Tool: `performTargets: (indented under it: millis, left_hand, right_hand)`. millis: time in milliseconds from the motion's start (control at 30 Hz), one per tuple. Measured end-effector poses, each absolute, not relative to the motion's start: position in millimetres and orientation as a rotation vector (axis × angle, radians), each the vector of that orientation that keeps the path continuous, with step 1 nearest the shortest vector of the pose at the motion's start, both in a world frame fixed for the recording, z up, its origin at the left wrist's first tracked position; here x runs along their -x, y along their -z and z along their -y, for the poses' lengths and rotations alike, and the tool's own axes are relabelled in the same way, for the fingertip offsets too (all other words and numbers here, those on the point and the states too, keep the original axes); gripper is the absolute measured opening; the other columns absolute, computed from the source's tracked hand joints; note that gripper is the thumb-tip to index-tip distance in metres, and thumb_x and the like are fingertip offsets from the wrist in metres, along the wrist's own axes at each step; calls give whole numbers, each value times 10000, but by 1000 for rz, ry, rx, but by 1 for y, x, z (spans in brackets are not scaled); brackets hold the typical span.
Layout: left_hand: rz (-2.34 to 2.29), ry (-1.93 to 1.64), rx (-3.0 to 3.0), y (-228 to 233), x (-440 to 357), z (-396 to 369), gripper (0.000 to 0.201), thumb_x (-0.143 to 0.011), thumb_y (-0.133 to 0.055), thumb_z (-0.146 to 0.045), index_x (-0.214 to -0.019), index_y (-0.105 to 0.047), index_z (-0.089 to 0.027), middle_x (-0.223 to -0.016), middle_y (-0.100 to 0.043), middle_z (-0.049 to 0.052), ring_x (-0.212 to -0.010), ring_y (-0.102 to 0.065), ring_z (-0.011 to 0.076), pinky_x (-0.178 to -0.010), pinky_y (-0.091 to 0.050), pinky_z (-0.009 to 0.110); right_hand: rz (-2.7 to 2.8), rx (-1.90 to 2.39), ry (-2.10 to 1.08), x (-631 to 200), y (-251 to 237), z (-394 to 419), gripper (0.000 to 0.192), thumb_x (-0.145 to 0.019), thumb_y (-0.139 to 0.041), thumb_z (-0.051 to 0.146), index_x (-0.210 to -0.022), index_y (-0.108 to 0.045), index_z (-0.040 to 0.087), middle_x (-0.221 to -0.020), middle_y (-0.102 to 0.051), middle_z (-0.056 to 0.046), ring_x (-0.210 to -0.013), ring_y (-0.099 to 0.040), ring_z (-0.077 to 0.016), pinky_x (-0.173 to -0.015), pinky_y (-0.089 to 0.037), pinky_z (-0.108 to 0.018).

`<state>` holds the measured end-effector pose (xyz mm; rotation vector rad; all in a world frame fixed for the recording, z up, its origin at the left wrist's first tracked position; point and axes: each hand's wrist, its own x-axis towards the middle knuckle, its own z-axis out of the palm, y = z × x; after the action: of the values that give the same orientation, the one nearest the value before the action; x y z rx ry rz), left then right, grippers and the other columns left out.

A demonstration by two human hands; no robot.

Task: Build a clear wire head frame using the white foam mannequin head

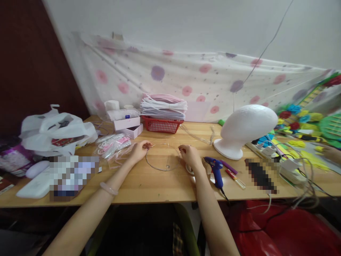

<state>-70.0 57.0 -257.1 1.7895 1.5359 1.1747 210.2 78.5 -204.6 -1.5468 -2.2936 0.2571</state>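
Note:
A thin wire ring (159, 169) lies on or just over the wooden table, with finer strands crossing its middle. At its left side, the thumb and fingers of my left hand (140, 150) pinch the wire. My right hand (190, 155) is closed on the opposite side of the ring, its fingertips partly turned from view. Beside my right wrist sits a roll of tape (189, 168), partly covered by the arm. A blue hot glue gun (214, 171) rests right of that forearm.
A white foam head (246, 126) stands at the right, near power strips and tangled cables (306, 170). Behind the ring is a red basket (163, 125) of fuzzy stems. Left are boxes (127, 123), bagged trim (113, 144) and a plastic bag (55, 128). Another person's hand (329, 153) shows far right.

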Motion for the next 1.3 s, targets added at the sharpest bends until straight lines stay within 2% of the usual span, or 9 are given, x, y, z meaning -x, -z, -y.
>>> performTargets:
  millis: [300, 433, 533, 667, 733, 833, 1033, 1233, 1300]
  left_hand:
    - [-1466, -1197, -1724, 248, 68, -57, 333, -937, -612, -338, -1216, -600, -156, -1206, -637, 99, -1015, -650, 227, -860, -564, 440]
    - [-1340, -1165, -1645, 209, 67, -57, 260, -925, -628, -309, -1121, -629, -139, -1069, -674, 73, -916, -668, 196, -801, -576, 396]
    - [-1227, -1124, -1547, 169, 65, -57, 287, -831, -601, -139, -1116, -636, -154, -872, -696, 44, -753, -665, 147, -738, -573, 330]
    - [-1111, -1000, -1423, 121, 57, -57, 372, -750, -540, -157, -1099, -668, -174, -841, -693, 53, -556, -558, 97, -494, -466, 218]
    - [-1081, -938, -1377, 108, 52, -57, 273, -771, -572, -232, -998, -703, -155, -688, -624, 17, -425, -391, 61, -376, -288, 186]
    - [-1057, -931, -1334, 102, 45, -58, 221, -815, -613, -334, -849, -698, -132, -495, -381, -72, -379, -182, 37, -362, -111, 180]
    - [-891, -998, -1295, 97, 43, -61, 183, -855, -545, -296, -837, -634, -137, -500, -288, -98, -412, -127, 50, -376, -129, 164]
    - [-748, -788, -1245, 81, 43, -54, 191, -889, -493, -258, -827, -631, -141, -446, -220, -115, -391, -61, 55, -336, -117, 155]
    - [-720, -737, -1232, 77, 42, -48, 188, -887, -516, -243, -817, -649, -130, -429, -259, -106, -377, -74, 45, -329, -120, 149]
  right_hand:
    - [2247, 1485, -193, -210, 198, -79, 225, -994, -537, 273, -1151, -653, 162, -1070, -700, -79, -961, -674, -193, -880, -532, -379]
    - [2205, 1395, -90, -209, 179, -80, 330, -1008, -437, 197, -1258, -653, 173, -1052, -702, -134, -966, -671, -215, -809, -476, -284]
    - [2209, 1301, -52, -204, 167, -84, 304, -998, -463, 210, -1184, -702, 195, -1008, -701, -112, -938, -665, -209, -789, -456, -260]
    - [2229, 1212, -43, -191, 151, -87, 274, -1000, -477, 245, -1084, -736, 213, -930, -688, -84, -889, -645, -198, -775, -441, -248]
    - [2234, 1196, -53, -187, 145, -86, 255, -998, -496, 274, -1078, -733, 227, -930, -688, -73, -899, -642, -195, -790, -439, -244]
    - [2183, 1256, -62, -191, 147, -77, 283, -1017, -444, 289, -1132, -694, 222, -994, -701, -86, -949, -650, -202, -821, -446, -257]
    - [2030, 1452, -76, -215, 179, -41, 159, -923, -531, 193, -899, -678, 137, -850, -698, -140, -794, -684, -261, -715, -502, -338]
    - [1952, 991, 142, -188, 116, -29, 334, -980, -509, 302, -1294, -544, 194, -1281, -620, -172, -1209, -568, -290, -992, -451, -449]
    - [2158, 879, 41, -175, 91, -33, 241, -988, -485, 231, -1193, -611, 220, -1110, -715, -112, -1058, -657, -248, -893, -488, -377]
